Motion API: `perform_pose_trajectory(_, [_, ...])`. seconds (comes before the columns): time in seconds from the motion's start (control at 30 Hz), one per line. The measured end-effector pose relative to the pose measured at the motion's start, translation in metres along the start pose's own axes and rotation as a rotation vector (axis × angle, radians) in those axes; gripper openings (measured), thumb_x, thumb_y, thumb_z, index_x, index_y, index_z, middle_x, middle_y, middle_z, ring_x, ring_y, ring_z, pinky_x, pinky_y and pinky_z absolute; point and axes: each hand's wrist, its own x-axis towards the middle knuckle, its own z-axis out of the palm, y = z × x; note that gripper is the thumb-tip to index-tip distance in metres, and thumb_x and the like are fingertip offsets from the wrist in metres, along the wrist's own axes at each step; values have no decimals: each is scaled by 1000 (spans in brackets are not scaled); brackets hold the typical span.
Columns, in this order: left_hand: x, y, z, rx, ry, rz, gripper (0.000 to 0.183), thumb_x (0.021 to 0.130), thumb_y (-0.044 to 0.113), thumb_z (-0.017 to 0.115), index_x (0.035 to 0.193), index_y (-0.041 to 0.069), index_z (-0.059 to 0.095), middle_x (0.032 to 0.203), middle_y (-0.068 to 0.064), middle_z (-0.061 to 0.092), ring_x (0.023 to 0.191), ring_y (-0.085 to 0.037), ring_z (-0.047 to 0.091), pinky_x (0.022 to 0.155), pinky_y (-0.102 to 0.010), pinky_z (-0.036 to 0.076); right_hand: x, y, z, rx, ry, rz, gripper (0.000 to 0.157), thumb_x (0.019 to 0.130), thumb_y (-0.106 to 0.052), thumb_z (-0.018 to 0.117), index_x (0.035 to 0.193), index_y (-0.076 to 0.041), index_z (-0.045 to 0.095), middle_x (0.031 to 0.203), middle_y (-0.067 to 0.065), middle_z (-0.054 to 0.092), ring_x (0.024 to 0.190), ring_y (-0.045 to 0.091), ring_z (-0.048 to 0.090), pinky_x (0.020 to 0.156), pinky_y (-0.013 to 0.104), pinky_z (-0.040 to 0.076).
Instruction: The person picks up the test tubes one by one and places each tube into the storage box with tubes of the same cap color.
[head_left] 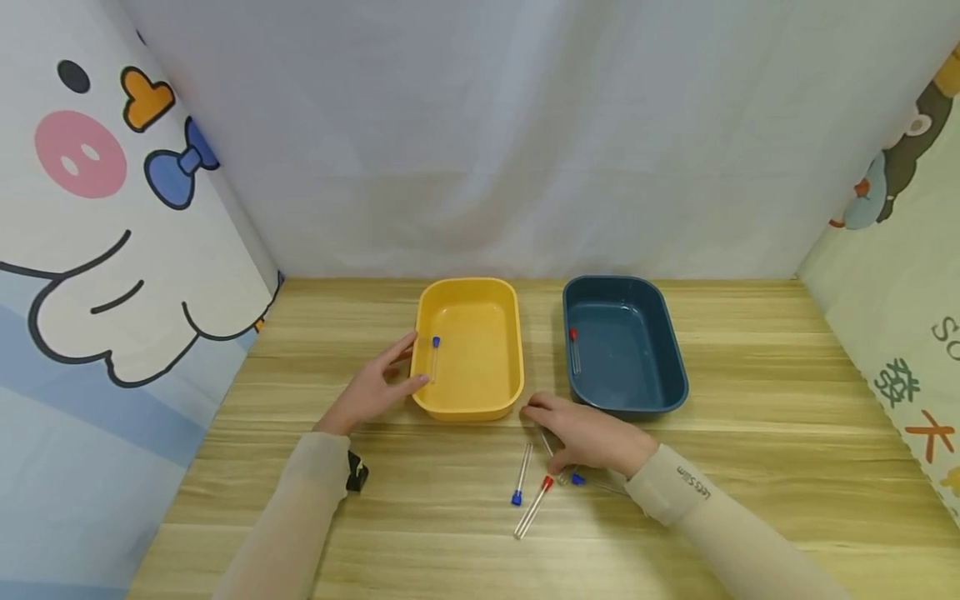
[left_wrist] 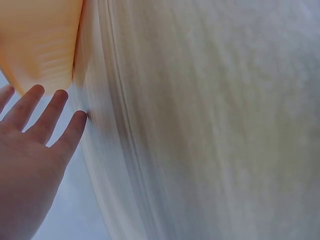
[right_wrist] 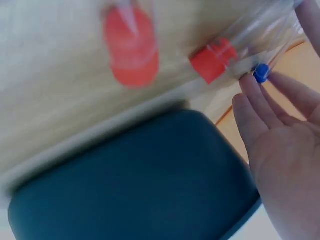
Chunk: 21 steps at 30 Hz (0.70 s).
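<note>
My left hand (head_left: 371, 392) rests at the left side of a yellow tray (head_left: 468, 415), thumb at the rim and fingers straight along the outer wall. In the left wrist view those fingers spread beside the tray's wall. Between fingertips and thumb, my right hand (head_left: 588, 433) holds a clear test tube (head_left: 550, 443) lengthwise. Its blue cap (right_wrist: 261, 73) shows at the fingertips in the right wrist view. Close by on the table lie a blue-capped tube (head_left: 522, 473) and a red-capped tube (head_left: 534, 507). Another blue cap (head_left: 577, 479) peeks out under the right hand.
A dark blue tray (head_left: 678, 400) stands right of the yellow one, with a red-capped tube (head_left: 575, 352) inside. One blue-capped tube (head_left: 434, 360) lies in the yellow tray. Two red caps, one of them large and blurred (right_wrist: 131, 47), appear in the right wrist view. A curtain (head_left: 480, 150) hangs behind.
</note>
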Motion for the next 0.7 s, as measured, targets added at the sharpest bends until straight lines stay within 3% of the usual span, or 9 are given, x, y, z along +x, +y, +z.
perform_pose_trajectory(0.2, [0, 1, 0, -13, -5, -8, 82, 99, 33, 71, 165, 17, 26, 168, -12, 34, 150, -37, 43, 122, -58, 37, 3, 1, 3, 45, 13, 61, 88, 80, -27, 90, 150, 4, 46, 148, 17, 48, 133, 29, 54, 110, 42, 51])
perform_pose_trajectory(0.4, [0, 0, 1, -5, -3, -2, 82, 98, 34, 72, 165, 18, 26, 167, -13, 36, 149, -37, 43, 121, -58, 38, 5, 1, 4, 128, 20, 114, 86, 77, -28, 93, 145, 2, 49, 142, 13, 50, 128, 25, 54, 110, 42, 50])
perform_pose_trajectory(0.57, [0, -1, 0, -1, -6, -2, 83, 98, 37, 71, 165, 20, 26, 168, -12, 35, 150, -37, 43, 121, -59, 38, 3, 2, 4, 226, 66, 166, 87, 78, -29, 92, 145, 0, 46, 143, 11, 48, 129, 25, 54, 112, 42, 49])
perform_pose_trajectory(0.7, [0, -2, 0, -8, -6, 1, 83, 98, 38, 71, 165, 21, 25, 168, -12, 34, 150, -37, 42, 121, -59, 37, 2, 2, 4, 277, 117, 152, 88, 78, -31, 92, 145, 0, 45, 141, 10, 48, 128, 24, 54, 112, 44, 49])
